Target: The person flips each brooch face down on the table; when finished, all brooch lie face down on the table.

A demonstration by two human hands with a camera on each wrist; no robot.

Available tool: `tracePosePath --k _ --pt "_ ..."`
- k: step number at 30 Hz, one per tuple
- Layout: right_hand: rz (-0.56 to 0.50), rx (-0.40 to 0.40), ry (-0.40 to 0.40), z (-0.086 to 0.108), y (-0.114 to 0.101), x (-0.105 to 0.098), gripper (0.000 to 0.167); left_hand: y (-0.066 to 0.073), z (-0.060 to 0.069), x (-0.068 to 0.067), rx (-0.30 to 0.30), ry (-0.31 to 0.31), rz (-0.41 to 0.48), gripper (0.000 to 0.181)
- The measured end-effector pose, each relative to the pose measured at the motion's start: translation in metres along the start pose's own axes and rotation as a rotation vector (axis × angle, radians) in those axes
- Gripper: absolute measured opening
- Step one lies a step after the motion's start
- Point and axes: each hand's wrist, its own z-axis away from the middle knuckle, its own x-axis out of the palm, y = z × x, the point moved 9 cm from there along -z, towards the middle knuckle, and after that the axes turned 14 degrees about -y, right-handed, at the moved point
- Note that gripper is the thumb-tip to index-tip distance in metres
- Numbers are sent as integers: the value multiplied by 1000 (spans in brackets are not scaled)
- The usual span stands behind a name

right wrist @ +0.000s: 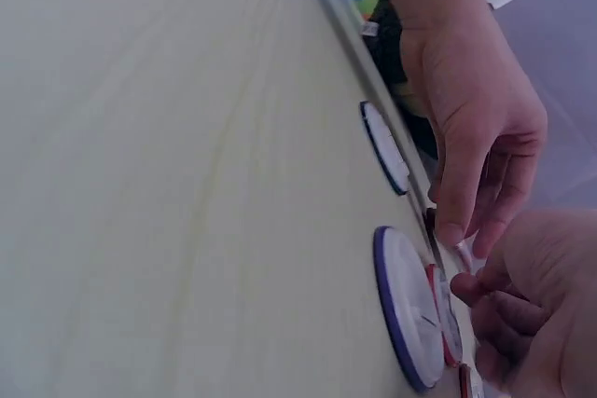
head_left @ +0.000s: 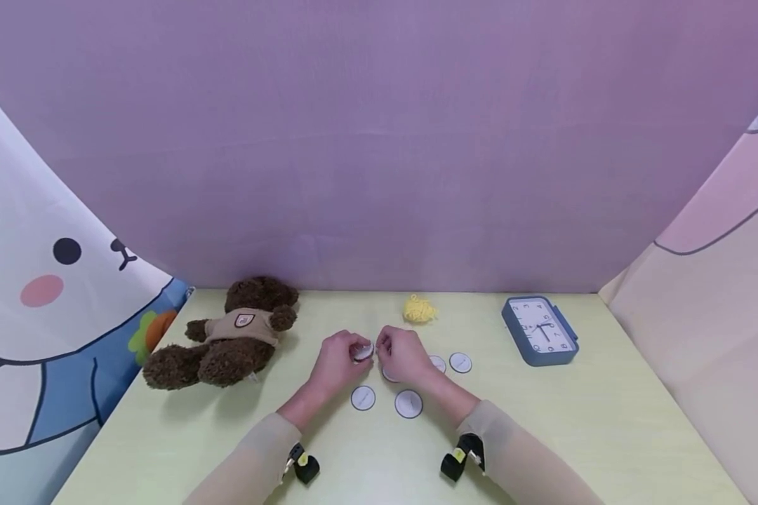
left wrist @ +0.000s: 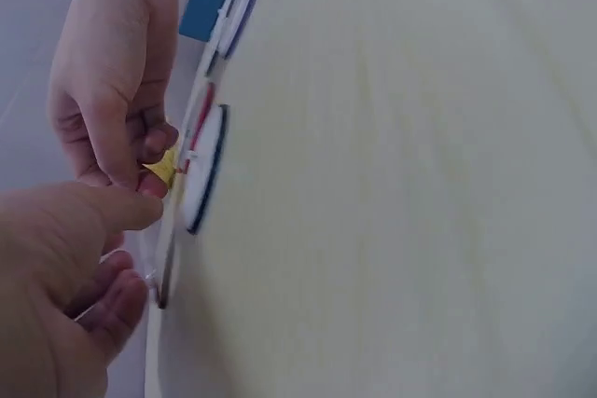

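Observation:
In the head view my left hand (head_left: 340,361) pinches a small round white disc (head_left: 363,351) between thumb and fingers, just above the table. Close to its right, my right hand (head_left: 406,356) has bent fingers; whether they pinch anything is hidden. Flat on the table below the hands lie a dark-rimmed white disc (head_left: 363,398) and a larger white disc (head_left: 408,404). In the right wrist view, a blue-rimmed disc (right wrist: 407,309) lies beside a red-rimmed disc (right wrist: 449,316). Part of another disc (head_left: 389,376) shows under my right hand.
More discs lie right of my right wrist, one fully visible disc (head_left: 460,362) among them. Behind the hands sits a yellow yarn ball (head_left: 420,309). A brown teddy bear (head_left: 236,337) lies left, a blue square clock (head_left: 540,331) right. A purple backdrop (head_left: 379,154) borders the table.

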Motion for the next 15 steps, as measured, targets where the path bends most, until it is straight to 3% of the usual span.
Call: tracePosePath --k 4,9,13,15 --pt "71 -17 -11 0 -4 3 9 -2 -1 4 -23 -62 3 19" --pt "78 -23 -42 1 -5 1 10 1 -2 5 -16 -111 -13 15" --pt "84 17 -58 6 -2 -14 8 12 1 0 -2 -133 -72 14" --pt "118 16 -41 12 -1 -30 10 23 4 -9 15 -116 -154 17"
